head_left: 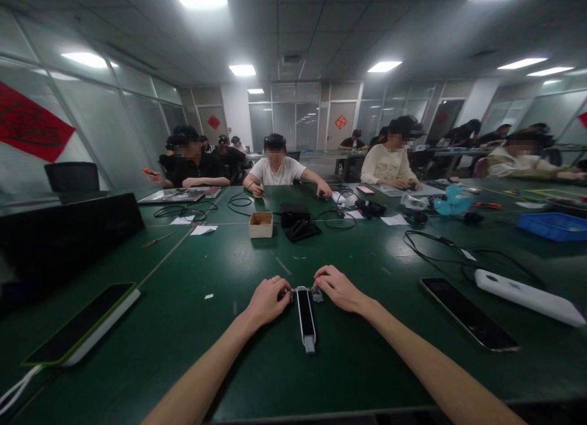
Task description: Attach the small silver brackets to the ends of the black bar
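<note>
A slim device (306,318) with a black face, a white rim and a grey block at its near end lies on the green table between my hands. Just left of its far end, my left hand (270,299) has its fingers curled together; a small dark thing shows at the fingertips, too hidden to name. On the other side, my right hand (338,288) bends its fingers down in a pinch over a small grey piece (318,296). Both hands rest low, close to the tabletop.
A phone (468,312) and a white power strip (527,295) lie right; another phone-like device (82,324) with a cable lies left. Ahead are a small open box (261,225), a black case (295,215), cables, papers and a blue tray (553,227). Several people sit across the table.
</note>
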`<state>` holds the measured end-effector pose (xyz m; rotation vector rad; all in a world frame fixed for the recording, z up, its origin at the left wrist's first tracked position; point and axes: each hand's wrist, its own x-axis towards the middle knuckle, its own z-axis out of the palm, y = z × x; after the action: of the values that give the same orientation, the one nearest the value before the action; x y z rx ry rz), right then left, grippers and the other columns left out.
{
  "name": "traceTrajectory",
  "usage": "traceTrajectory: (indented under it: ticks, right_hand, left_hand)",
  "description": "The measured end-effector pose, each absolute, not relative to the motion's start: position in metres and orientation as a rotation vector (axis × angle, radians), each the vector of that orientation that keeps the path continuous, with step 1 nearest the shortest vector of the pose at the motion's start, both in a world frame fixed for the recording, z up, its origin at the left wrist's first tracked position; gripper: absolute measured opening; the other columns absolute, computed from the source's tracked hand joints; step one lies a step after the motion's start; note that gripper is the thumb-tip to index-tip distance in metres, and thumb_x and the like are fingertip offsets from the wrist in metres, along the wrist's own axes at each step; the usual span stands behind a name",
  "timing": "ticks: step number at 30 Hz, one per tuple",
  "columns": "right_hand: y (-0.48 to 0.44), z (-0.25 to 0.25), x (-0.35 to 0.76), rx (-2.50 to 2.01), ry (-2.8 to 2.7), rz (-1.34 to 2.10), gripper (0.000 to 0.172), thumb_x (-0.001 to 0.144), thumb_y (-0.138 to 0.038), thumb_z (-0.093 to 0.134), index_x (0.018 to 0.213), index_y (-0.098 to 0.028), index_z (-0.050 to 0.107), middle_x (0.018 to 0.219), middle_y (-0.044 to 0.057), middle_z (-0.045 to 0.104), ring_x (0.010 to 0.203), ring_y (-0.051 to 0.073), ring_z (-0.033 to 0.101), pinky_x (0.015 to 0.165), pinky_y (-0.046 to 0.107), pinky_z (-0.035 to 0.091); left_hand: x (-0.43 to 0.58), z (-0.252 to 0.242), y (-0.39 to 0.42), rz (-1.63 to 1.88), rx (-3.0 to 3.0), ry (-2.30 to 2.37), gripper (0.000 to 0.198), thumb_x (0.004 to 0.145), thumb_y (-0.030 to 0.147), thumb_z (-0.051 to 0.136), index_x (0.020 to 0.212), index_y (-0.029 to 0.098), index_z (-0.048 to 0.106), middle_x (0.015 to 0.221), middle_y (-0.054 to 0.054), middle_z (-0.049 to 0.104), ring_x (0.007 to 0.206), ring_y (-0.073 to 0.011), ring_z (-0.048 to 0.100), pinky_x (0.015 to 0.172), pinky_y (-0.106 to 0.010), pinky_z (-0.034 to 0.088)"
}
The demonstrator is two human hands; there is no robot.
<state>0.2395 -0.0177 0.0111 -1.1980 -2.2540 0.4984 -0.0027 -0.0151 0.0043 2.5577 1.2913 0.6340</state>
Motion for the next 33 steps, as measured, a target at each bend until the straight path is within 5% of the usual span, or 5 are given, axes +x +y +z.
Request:
traceTrajectory:
  ticks: [10, 15, 21, 33]
  right_hand:
    - [-0.013, 0.010, 0.245, -1.201, -2.266, 0.453, 0.041, 0.095, -0.040, 0.032, 0.087, -0.020, 0.067, 0.107, 0.007, 0.055, 0.100, 0.019, 0.050, 0.089, 0.037, 0.042]
    - [0.002, 0.004, 0.266, -1.326, -2.083, 0.240, 0.025, 0.090, -0.026, 0.041, 0.101, -0.019, 0.063, 0.106, 0.008, 0.056, 0.102, 0.020, 0.050, 0.091, 0.039, 0.042]
    - [0.011, -0.011, 0.277, -1.467, -2.207, 0.223, 0.033, 0.088, -0.028, 0.046, 0.119, -0.025, 0.057, 0.111, 0.008, 0.055, 0.101, 0.022, 0.051, 0.087, 0.041, 0.043]
    - [-0.008, 0.005, 0.239, -1.274, -2.107, 0.127, 0.019, 0.090, -0.028, 0.046, 0.091, -0.017, 0.062, 0.090, 0.008, 0.060, 0.086, 0.020, 0.053, 0.079, 0.037, 0.045]
  left_hand:
    - [-0.003, 0.004, -0.015, 0.627, 2.559, 1.295, 0.014, 0.084, 0.023, 0.048, 0.086, 0.018, 0.060, 0.083, -0.002, 0.060, 0.074, -0.0163, 0.055, 0.070, -0.029, 0.040]
    - [-0.003, 0.007, -0.016, 0.608, 2.521, 1.320, 0.016, 0.085, 0.024, 0.047, 0.088, 0.018, 0.061, 0.086, -0.004, 0.060, 0.075, -0.0170, 0.055, 0.071, -0.030, 0.041]
    - [-0.003, 0.008, -0.018, 0.634, 2.467, 1.370, 0.017, 0.087, 0.026, 0.045, 0.090, 0.018, 0.060, 0.089, -0.004, 0.061, 0.078, -0.0178, 0.056, 0.071, -0.030, 0.042]
    - [0.000, 0.005, -0.019, 0.929, 2.406, 1.299, 0.018, 0.088, 0.024, 0.046, 0.093, 0.016, 0.061, 0.089, -0.004, 0.062, 0.075, -0.0160, 0.056, 0.071, -0.028, 0.044]
